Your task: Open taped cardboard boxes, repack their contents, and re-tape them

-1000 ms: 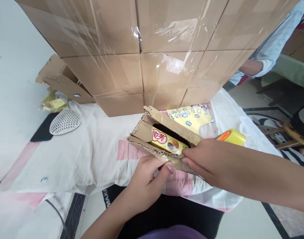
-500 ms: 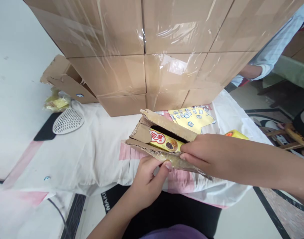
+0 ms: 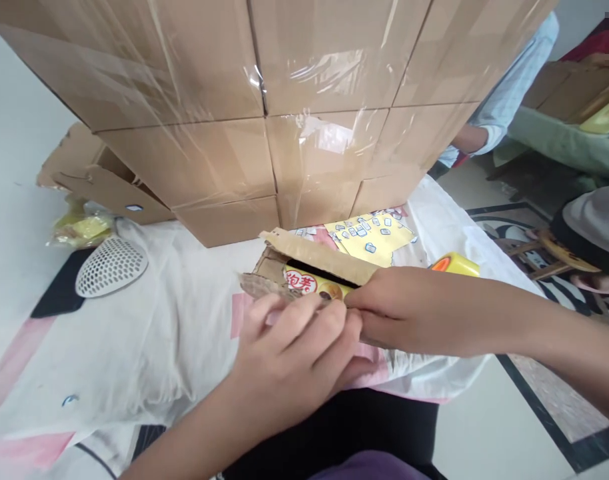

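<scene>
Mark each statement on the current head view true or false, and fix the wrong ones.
1. The small carton at the hands is open. True.
2. The yellow packet lies outside the small carton. False: it is inside.
3. The left hand is at the near side of the small carton. True.
4. The right hand rests on the stacked boxes. False: it is at the right end of the small carton.
5. The white perforated shell is right of the stacked boxes in view. False: it is at the left, by the black pad.
</scene>
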{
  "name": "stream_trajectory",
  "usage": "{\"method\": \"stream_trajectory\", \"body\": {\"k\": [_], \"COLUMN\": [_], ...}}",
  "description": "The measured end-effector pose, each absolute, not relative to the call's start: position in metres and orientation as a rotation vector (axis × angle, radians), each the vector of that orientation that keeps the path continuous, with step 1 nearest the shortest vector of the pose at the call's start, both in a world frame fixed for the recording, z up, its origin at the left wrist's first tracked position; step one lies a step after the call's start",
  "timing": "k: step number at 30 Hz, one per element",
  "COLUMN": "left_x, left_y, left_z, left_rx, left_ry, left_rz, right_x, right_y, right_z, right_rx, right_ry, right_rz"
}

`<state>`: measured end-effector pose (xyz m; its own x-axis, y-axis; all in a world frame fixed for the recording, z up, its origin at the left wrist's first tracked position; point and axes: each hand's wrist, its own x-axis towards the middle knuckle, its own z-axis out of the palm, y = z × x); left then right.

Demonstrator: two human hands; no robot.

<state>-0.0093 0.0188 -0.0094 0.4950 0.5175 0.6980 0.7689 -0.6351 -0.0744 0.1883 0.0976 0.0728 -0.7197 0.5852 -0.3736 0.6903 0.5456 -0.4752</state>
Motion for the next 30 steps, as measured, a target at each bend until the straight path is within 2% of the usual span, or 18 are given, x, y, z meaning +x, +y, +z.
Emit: {"method": "stream_trajectory", "body": {"k": [6,13,26,30], "left_x": [-0.008,-0.010,-0.016,-0.018], "left_y": [0.033,0.029,0.036,0.040], "left_z": [-0.004,-0.008,-0.034,-0.037], "left_rx": [-2.404,-2.479,-2.391,-2.407], "left_ry": [-1.070,-1.177,-0.715,-0.572], "left_rz": [-0.678,-0.593,-0.883,-0.863], "right_x": [0.178,0.174,0.169,0.167], "right_y": [0.104,0.106,0.119,0.119], "right_z": [0.063,0.054,0.060,0.064], "right_rx": [1.036,1.112,1.052,1.083], "right_ry": [2.519,2.416,2.301,2.279], "right_rz": [-1.220,-1.199,-1.202,-1.165]}}
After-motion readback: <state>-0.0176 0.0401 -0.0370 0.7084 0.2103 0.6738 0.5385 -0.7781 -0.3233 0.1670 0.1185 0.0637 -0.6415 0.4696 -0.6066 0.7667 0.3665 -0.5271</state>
